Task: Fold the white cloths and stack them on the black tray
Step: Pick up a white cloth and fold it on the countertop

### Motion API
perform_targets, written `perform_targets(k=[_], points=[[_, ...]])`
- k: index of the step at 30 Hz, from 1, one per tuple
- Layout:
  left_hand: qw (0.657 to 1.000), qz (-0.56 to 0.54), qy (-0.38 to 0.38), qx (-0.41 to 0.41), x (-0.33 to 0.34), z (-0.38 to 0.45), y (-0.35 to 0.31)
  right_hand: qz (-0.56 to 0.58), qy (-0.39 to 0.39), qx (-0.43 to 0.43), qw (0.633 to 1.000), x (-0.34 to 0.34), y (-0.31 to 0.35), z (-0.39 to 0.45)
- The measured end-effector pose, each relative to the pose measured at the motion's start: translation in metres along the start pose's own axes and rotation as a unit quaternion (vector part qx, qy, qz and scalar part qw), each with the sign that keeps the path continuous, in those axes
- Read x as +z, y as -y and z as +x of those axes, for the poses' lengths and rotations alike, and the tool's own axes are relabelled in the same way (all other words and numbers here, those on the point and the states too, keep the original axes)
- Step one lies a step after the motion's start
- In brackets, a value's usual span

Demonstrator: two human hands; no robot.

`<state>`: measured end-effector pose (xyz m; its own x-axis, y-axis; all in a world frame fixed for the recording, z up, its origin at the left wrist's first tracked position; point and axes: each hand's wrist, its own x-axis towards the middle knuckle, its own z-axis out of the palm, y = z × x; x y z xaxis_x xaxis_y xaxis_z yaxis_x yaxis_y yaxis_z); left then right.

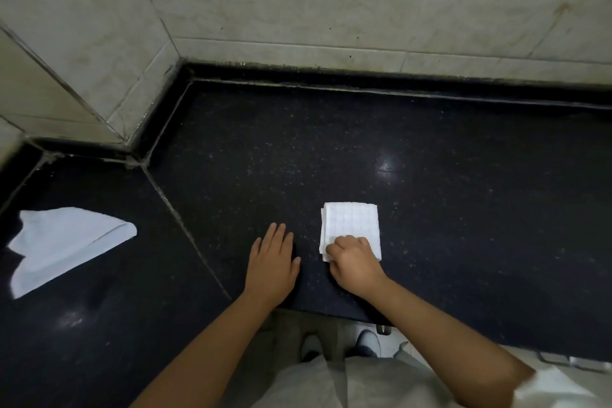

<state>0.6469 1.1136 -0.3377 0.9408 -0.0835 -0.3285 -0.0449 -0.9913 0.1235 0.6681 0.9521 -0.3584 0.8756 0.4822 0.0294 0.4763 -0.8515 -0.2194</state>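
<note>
A small folded white cloth (351,223) lies on the black speckled counter (430,209) near its front edge. My right hand (354,262) covers the cloth's near edge, its fingers curled and pinching the near left corner. My left hand (273,263) lies flat on the counter just left of the cloth, fingers straight, holding nothing. A second white cloth (63,247), loosely spread and unfolded, lies far to the left on the counter. No black tray is in view.
Beige tiled walls (298,3) close off the counter at the back and at the left corner. A grouted seam (185,228) runs diagonally across the counter. Below the front edge I see my shoes (341,344) and the floor.
</note>
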Motion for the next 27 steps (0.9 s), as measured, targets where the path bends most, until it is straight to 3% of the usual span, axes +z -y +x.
perform_targets(k=[6,9,13,17,21,27], points=[[0.990,-0.046,-0.076,0.107,0.004,0.012,-0.014,0.000,-0.040,0.048,0.998,-0.009,-0.043,-0.038],[0.977,-0.044,-0.092,0.186,0.007,0.018,-0.029,-0.041,-0.005,0.064,0.997,-0.016,-0.053,-0.039],[0.976,-0.050,-0.027,0.212,0.008,0.026,-0.044,-0.050,0.069,0.078,0.993,-0.016,-0.052,-0.031],[0.976,0.013,0.024,0.217,0.013,0.036,-0.044,-0.037,0.064,0.081,0.994,-0.015,-0.055,-0.027],[0.972,0.003,-0.039,0.231,0.018,0.044,-0.046,0.118,0.044,0.116,0.985,-0.024,-0.055,-0.033],[0.908,0.036,-0.148,0.389,0.010,0.048,-0.087,0.204,-0.036,0.233,0.950,-0.058,-0.076,-0.080]])
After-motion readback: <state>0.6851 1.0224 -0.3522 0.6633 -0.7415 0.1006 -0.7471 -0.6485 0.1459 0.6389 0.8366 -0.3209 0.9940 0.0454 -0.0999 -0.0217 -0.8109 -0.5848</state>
